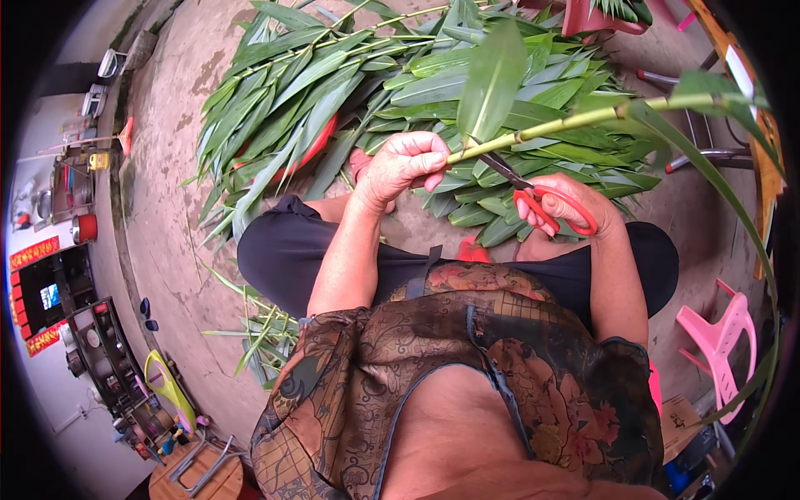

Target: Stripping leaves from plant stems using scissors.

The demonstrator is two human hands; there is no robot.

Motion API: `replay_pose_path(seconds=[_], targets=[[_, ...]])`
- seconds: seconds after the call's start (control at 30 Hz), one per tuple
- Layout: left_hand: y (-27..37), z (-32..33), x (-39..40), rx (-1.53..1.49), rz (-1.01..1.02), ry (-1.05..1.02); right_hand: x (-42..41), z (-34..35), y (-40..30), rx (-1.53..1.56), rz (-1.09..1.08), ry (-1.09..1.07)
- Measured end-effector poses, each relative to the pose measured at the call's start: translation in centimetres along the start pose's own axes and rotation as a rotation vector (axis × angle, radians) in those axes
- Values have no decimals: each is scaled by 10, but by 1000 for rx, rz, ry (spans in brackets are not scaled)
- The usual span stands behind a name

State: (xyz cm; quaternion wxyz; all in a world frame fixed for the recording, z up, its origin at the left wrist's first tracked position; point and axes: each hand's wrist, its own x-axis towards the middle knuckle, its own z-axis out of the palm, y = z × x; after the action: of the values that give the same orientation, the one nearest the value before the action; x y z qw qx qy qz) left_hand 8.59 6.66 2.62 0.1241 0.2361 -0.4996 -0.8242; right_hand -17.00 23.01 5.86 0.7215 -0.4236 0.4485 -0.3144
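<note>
My left hand (409, 164) grips the near end of a jointed green stalk (556, 127) between thumb and fingers. The stalk slants up to the right, with long leaves still on its far part. A broad green leaf (494, 81) stands up from the stalk close to my left hand. My right hand (572, 203) holds red-handled scissors (556, 209), fingers through the loops. Their dark blades cross the stalk at the base of that leaf; whether they touch it I cannot tell. Below lies a large heap of cut leaves (475, 200).
Leafy stalks (281, 94) lie at the upper left over something red. Cuttings (265, 331) are on the concrete floor (175, 250) beside my left knee. A pink plastic chair (725, 344) stands at the right, a wooden table (759, 206) behind it. Shelves (94, 344) line the left wall.
</note>
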Motion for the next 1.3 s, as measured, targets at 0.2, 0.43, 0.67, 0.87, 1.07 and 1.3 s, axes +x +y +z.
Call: replay_pose_path(seconds=[0.2, 0.43, 0.67, 0.87, 1.07, 1.3], targets=[[-3, 0, 1, -40, -43, -131, -1, 3, -2, -56, 40, -22], [-6, -2, 4, -46, -36, -125, 1, 2, 4, -58, 0, -4], [-15, -9, 13, 20, -11, -36, 9, 14, 2, -73, 78, 268], [-17, -4, 15, 10, 268, 150, 12, 2, 8, -152, -12, 613], [4, 14, 12, -61, 193, 108, 7, -4, 13, -230, -123, 758], [-10, 20, 27, -57, 225, 303, 4, 0, 6, -315, -122, 683]])
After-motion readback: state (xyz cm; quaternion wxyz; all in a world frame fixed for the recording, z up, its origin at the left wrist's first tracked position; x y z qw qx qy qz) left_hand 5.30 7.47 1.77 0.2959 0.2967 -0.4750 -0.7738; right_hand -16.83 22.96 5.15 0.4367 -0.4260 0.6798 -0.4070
